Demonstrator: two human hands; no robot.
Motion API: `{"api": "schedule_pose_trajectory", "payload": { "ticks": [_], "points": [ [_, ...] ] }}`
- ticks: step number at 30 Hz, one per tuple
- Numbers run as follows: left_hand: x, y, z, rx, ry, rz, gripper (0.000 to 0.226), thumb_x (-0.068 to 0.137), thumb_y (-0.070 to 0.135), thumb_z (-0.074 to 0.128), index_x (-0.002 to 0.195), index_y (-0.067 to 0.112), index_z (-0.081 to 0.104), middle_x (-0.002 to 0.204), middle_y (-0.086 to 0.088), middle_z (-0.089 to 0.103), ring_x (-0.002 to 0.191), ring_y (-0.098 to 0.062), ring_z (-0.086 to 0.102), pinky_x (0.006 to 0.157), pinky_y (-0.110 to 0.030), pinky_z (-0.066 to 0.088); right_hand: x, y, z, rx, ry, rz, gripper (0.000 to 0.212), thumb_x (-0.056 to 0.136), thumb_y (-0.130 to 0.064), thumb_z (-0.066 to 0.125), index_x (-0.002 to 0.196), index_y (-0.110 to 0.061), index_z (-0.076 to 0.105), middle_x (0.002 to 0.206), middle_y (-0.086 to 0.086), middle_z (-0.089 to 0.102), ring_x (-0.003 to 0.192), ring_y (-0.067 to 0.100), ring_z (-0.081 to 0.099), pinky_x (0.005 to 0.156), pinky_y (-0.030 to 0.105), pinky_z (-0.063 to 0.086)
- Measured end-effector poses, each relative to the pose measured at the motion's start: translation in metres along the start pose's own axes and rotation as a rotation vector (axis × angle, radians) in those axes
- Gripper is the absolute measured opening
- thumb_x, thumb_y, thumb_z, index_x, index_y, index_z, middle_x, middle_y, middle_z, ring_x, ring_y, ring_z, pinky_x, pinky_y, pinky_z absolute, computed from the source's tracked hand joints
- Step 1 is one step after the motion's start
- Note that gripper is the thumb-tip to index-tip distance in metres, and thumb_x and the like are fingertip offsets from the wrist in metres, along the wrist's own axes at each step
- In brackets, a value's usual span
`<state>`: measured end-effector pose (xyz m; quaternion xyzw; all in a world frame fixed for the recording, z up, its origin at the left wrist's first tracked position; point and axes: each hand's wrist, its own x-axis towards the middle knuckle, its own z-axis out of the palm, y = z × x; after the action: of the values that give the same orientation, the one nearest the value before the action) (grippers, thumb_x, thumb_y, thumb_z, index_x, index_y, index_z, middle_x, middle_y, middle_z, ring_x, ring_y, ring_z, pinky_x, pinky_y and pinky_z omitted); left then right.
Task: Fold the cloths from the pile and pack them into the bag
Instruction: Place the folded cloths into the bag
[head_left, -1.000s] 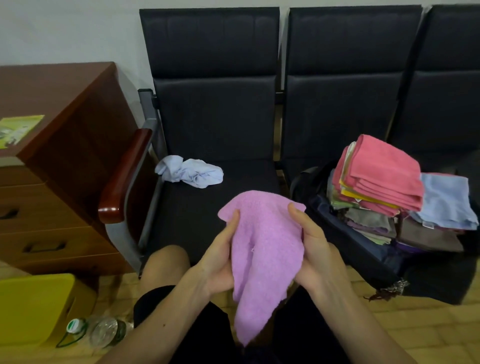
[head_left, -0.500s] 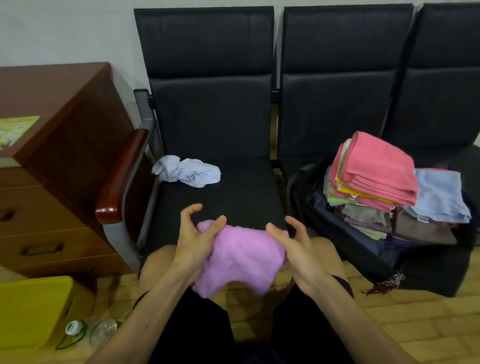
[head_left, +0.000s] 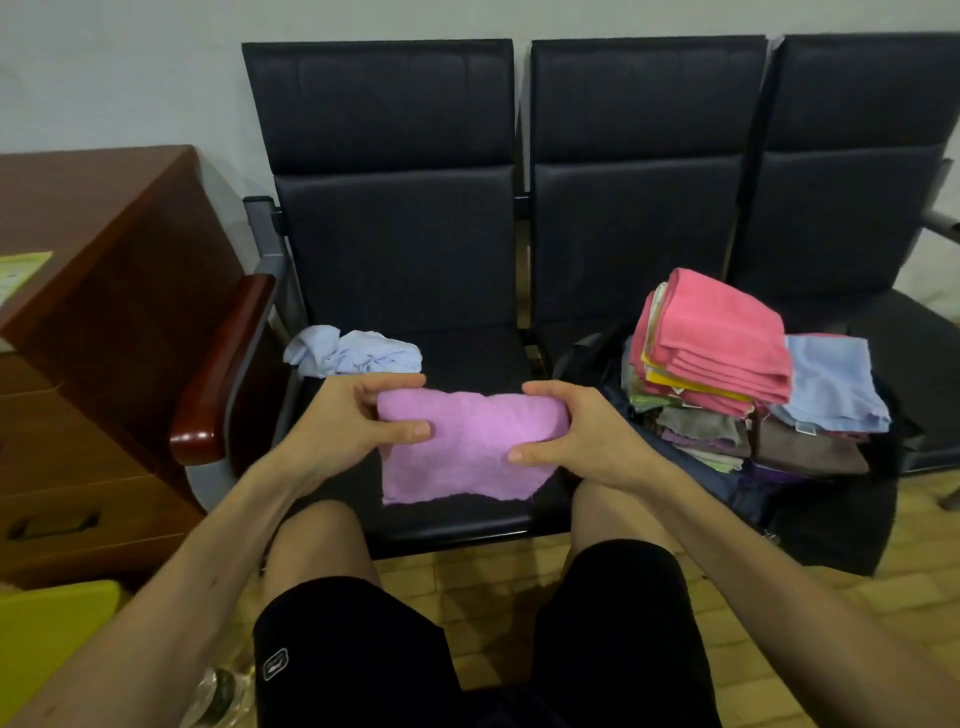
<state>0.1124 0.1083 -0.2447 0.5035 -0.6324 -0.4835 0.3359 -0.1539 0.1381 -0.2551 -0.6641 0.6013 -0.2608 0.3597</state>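
Soft lilac terry cloth (head_left: 467, 452), a second ago dangling bunched between the palms, now stretched flat and wide. Left hand (head_left: 345, 421) and right hand (head_left: 582, 434) moved apart to its ends, each pinching the folded top edge.

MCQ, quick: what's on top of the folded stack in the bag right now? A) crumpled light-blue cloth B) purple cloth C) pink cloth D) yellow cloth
C: a folded pink cloth crowns the stack in the dark bag; the purple cloth is held between the left hand and right hand over the seat, and the crumpled light-blue cloth lies unfolded on the left seat.
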Motion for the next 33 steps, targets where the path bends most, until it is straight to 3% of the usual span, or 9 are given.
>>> {"api": "schedule_pose_trajectory", "payload": {
  "ticks": [4, 7, 10, 16, 20, 24, 26, 29, 33],
  "points": [
    [0.001, 0.003, 0.001, 0.259, 0.021, 0.045, 0.066, 0.064, 0.023, 0.088, 0.125, 0.03, 0.063, 0.11, 0.024, 0.061, 0.099, 0.003, 0.062, 0.074, -0.009, 0.05, 0.0, -0.006, -0.008, -0.235, 0.03, -0.029, 0.073, 0.074, -0.035, 0.085, 0.138, -0.014, 0.055, 0.136, 0.002, 0.058, 0.123, 0.019, 0.054, 0.103, 0.037, 0.046],
    [0.001, 0.0, 0.006, 0.492, 0.138, 0.11, 0.059, 0.072, 0.026, 0.087, 0.127, 0.024, 0.066, 0.108, 0.018, 0.062, 0.096, 0.003, 0.057, 0.08, -0.011, 0.042, 0.002, -0.01, -0.01, -0.336, 0.069, -0.063, 0.043, 0.084, -0.034, 0.077, 0.12, -0.013, 0.068, 0.107, -0.002, 0.068, 0.1, 0.015, 0.064, 0.083, 0.027, 0.049],
    [-0.002, 0.005, 0.012, 0.575, 0.198, 0.18, 0.036, 0.078, 0.025, 0.084, 0.112, 0.021, 0.074, 0.089, 0.02, 0.062, 0.079, 0.007, 0.057, 0.066, -0.005, 0.037, 0.002, -0.009, -0.013, -0.403, 0.084, -0.074, 0.027, 0.088, -0.04, 0.071, 0.092, -0.013, 0.071, 0.073, -0.01, 0.059, 0.069, 0.006, 0.058, 0.063, 0.019, 0.04],
    [-0.002, 0.014, 0.011, 0.582, 0.092, 0.27, 0.019, 0.079, 0.03, 0.081, 0.078, 0.041, 0.065, 0.09, 0.008, 0.059, 0.085, -0.007, 0.056, 0.072, -0.022, 0.044, -0.007, 0.004, -0.025, -0.304, 0.05, -0.087, 0.026, 0.089, -0.04, 0.069, 0.069, -0.025, 0.06, 0.068, -0.009, 0.057, 0.063, 0.007, 0.056, 0.063, 0.023, 0.039],
    [-0.003, 0.036, 0.019, 0.271, -0.033, 0.272, 0.015, 0.083, 0.037, 0.072, 0.096, 0.031, 0.069, 0.11, 0.014, 0.063, 0.104, -0.004, 0.061, 0.084, -0.021, 0.053, -0.025, 0.011, -0.046, -0.038, 0.01, -0.112, 0.015, 0.088, -0.033, 0.07, 0.098, -0.022, 0.071, 0.104, -0.006, 0.065, 0.093, 0.004, 0.062, 0.082, 0.024, 0.052],
    [0.0, 0.06, 0.044, -0.198, -0.096, 0.129, 0.018, 0.095, 0.024, 0.058, 0.11, 0.023, 0.067, 0.102, 0.009, 0.074, 0.097, -0.01, 0.07, 0.08, -0.025, 0.059, -0.054, 0.01, -0.048, 0.812, 0.008, -0.045, 0.036, 0.07, -0.044, 0.081, 0.1, -0.025, 0.076, 0.103, 0.0, 0.076, 0.098, 0.018, 0.071, 0.079, 0.03, 0.059],
    [0.007, 0.072, 0.06, -0.29, -0.016, 0.094, 0.015, 0.098, 0.022, 0.057, 0.107, 0.02, 0.069, 0.096, 0.007, 0.076, 0.094, -0.011, 0.07, 0.076, -0.023, 0.058, -0.064, 0.019, -0.029, 1.001, -0.031, 0.081, 0.066, 0.043, -0.048, 0.096, 0.099, -0.021, 0.074, 0.101, 0.005, 0.076, 0.092, 0.021, 0.072, 0.079, 0.043, 0.059],
    [0.019, 0.086, 0.089, -0.297, 0.025, -0.018, 0.02, 0.1, 0.034, 0.054, 0.094, 0.023, 0.069, 0.072, 0.018, 0.074, 0.071, 0.002, 0.069, 0.06, -0.011, 0.051, -0.078, 0.03, -0.012, 0.97, -0.054, 0.136, 0.047, 0.067, -0.022, 0.085, 0.111, -0.021, 0.07, 0.111, 0.009, 0.074, 0.1, 0.03, 0.069, 0.091, 0.068, 0.048],
    [0.034, 0.072, 0.132, -0.68, -0.211, -0.332, 0.053, 0.088, 0.055, 0.062, 0.119, 0.013, 0.07, 0.115, -0.008, 0.074, 0.106, -0.023, 0.071, 0.097, -0.041, 0.049, -0.089, 0.037, -0.051, 1.142, 0.19, 0.139, 0.049, 0.075, -0.016, 0.076, 0.121, -0.007, 0.061, 0.099, 0.006, 0.077, 0.087, 0.021, 0.074, 0.067, 0.034, 0.06]
  ]
}}
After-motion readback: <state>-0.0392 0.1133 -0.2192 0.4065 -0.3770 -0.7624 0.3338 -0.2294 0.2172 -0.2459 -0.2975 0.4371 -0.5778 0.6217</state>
